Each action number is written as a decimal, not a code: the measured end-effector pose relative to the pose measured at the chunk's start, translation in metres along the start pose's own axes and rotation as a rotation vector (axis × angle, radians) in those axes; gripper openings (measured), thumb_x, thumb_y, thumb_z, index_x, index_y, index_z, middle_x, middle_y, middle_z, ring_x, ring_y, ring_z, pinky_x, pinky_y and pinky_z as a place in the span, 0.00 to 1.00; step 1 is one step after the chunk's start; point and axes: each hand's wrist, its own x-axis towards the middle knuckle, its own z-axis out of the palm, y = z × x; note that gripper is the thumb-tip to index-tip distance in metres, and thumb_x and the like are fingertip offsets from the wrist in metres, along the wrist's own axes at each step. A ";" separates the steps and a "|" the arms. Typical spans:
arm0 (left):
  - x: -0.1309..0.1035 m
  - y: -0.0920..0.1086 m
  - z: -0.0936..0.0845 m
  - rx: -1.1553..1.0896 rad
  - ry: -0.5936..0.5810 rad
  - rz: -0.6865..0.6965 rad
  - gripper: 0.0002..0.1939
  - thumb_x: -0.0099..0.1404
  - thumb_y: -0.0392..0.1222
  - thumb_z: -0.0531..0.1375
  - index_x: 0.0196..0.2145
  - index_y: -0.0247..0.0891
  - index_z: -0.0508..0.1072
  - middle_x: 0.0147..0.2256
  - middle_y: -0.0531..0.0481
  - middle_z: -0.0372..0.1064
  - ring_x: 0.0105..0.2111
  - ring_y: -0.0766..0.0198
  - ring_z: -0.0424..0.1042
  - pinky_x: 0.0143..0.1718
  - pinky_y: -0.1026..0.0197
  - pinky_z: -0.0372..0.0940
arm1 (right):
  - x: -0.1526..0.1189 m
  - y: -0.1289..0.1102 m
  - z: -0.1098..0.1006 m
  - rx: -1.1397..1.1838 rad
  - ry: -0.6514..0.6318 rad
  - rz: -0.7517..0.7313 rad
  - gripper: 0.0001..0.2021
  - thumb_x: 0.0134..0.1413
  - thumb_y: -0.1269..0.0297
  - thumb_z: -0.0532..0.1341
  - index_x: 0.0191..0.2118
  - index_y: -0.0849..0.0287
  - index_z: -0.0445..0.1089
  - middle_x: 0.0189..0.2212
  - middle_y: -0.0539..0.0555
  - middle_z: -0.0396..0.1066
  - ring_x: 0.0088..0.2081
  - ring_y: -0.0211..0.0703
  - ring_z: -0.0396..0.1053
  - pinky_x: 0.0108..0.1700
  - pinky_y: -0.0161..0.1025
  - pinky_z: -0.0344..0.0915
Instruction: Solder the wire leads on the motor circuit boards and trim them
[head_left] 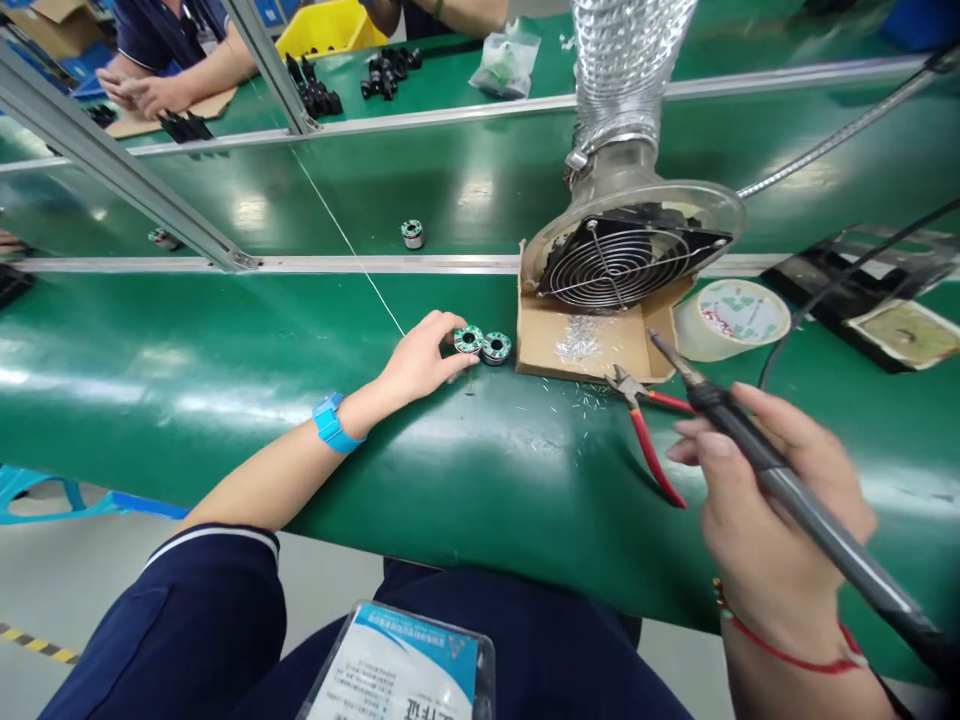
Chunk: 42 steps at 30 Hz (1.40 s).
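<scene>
My left hand [424, 355], with a blue wrist strap [330, 424] behind it, pinches a small round motor part with a green circuit board on top [469, 340]. A second part of the same kind [496, 348] stands against it on the right, on the green bench. In my right hand [780, 500] is a soldering iron [742, 430], its tip pointing up and left, clear of the parts. Red-handled cutting pliers [641, 425] lie between my hands, their jaws at the edge of a cardboard tray [540, 345].
Above the tray, which holds clipped wire bits [581, 338], hangs a fume extractor fan [619, 265]. A tape roll [731, 318] and a soldering stand with a sponge [904, 332] are at the right. Another round part [412, 234] sits beyond the rail. A co-worker's hands [142, 92] show at upper left.
</scene>
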 end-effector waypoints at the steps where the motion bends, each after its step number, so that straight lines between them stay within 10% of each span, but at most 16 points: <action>1: -0.007 0.005 0.000 -0.032 0.026 -0.004 0.15 0.61 0.41 0.67 0.43 0.36 0.69 0.35 0.52 0.64 0.32 0.67 0.62 0.33 0.63 0.57 | -0.003 -0.008 0.000 0.088 -0.032 -0.012 0.21 0.55 0.59 0.65 0.55 0.51 0.72 0.35 0.55 0.78 0.29 0.47 0.76 0.32 0.50 0.76; 9: -0.050 0.058 0.021 -0.525 -0.243 0.087 0.23 0.61 0.42 0.68 0.52 0.40 0.68 0.24 0.61 0.54 0.21 0.72 0.52 0.22 0.66 0.50 | -0.001 -0.033 0.009 0.186 -0.398 -0.082 0.21 0.56 0.68 0.66 0.56 0.52 0.68 0.35 0.49 0.78 0.37 0.38 0.78 0.41 0.37 0.76; 17: -0.052 0.085 0.025 -0.342 -0.267 0.365 0.21 0.61 0.50 0.70 0.47 0.36 0.76 0.29 0.56 0.62 0.26 0.72 0.58 0.27 0.66 0.56 | 0.018 -0.035 0.020 0.258 -0.604 -0.069 0.23 0.57 0.68 0.65 0.57 0.54 0.63 0.32 0.47 0.73 0.39 0.38 0.74 0.42 0.40 0.73; 42: -0.057 0.083 0.036 -0.245 -0.274 0.394 0.22 0.64 0.57 0.65 0.46 0.37 0.74 0.28 0.55 0.64 0.25 0.70 0.59 0.25 0.65 0.54 | 0.001 -0.024 0.022 0.279 -0.592 -0.138 0.15 0.62 0.65 0.60 0.54 0.54 0.63 0.33 0.46 0.69 0.32 0.32 0.69 0.41 0.35 0.69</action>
